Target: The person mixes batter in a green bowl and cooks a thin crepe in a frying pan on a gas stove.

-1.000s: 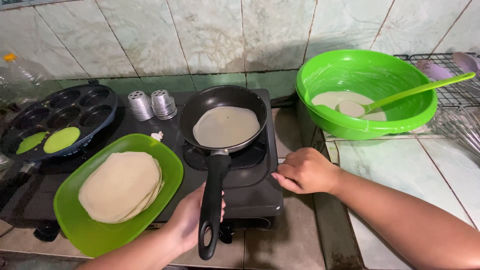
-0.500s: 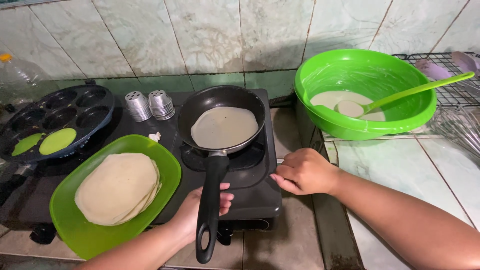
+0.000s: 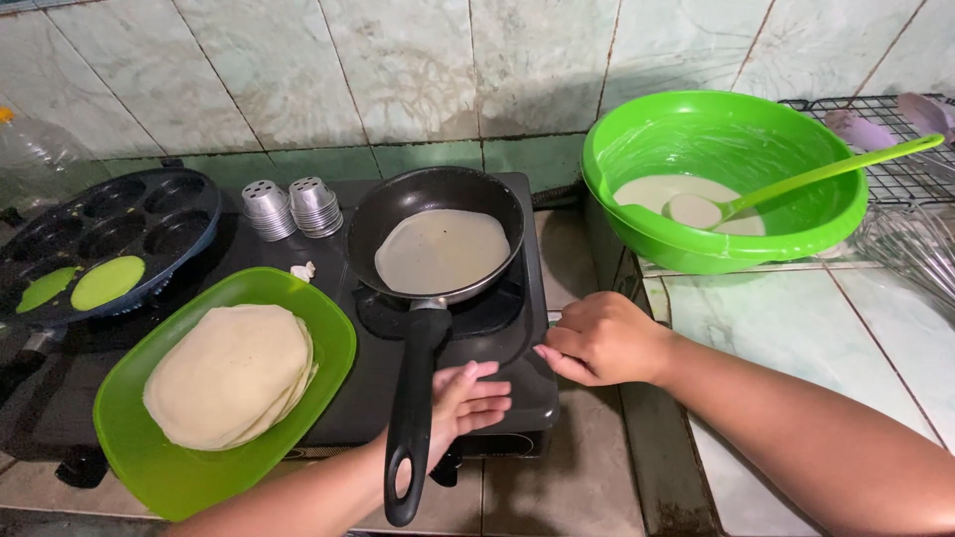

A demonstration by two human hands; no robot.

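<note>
The left hand (image 3: pixel 463 403) lies just right of the long black handle (image 3: pixel 411 418) of the frying pan (image 3: pixel 438 244), its fingers stretched out and apart, touching the handle's side without closing round it; whether the palm presses on the stove (image 3: pixel 497 338) beneath cannot be told. Up the handle from that hand sits the pan itself, on the burner, with a thin pale pancake (image 3: pixel 443 251) spread flat across its bottom. The right hand (image 3: pixel 602 338) rests just beyond the left, at the stove's right edge, its fingers curled together into a loose fist with the fingertips against the stove's rim; it holds nothing that can be seen. To the left of the handle, close beside it, a green plate (image 3: pixel 328 343) carries a stack of pancakes (image 3: pixel 231 373). Behind the plate, further from the hands, stand two small metal cups (image 3: pixel 293 207) turned upside down, and left of those a dark moulded pan (image 3: pixel 129 224) with round hollows, two of them filled with green batter (image 3: pixel 107 281). Far to the right of the hands, past the stove, a big green bowl (image 3: pixel 726 129) holds pale batter (image 3: pixel 657 187), and a green ladle (image 3: pixel 796 181) leans in it, its handle reaching over the rim toward a wire rack (image 3: pixel 905 179).
</note>
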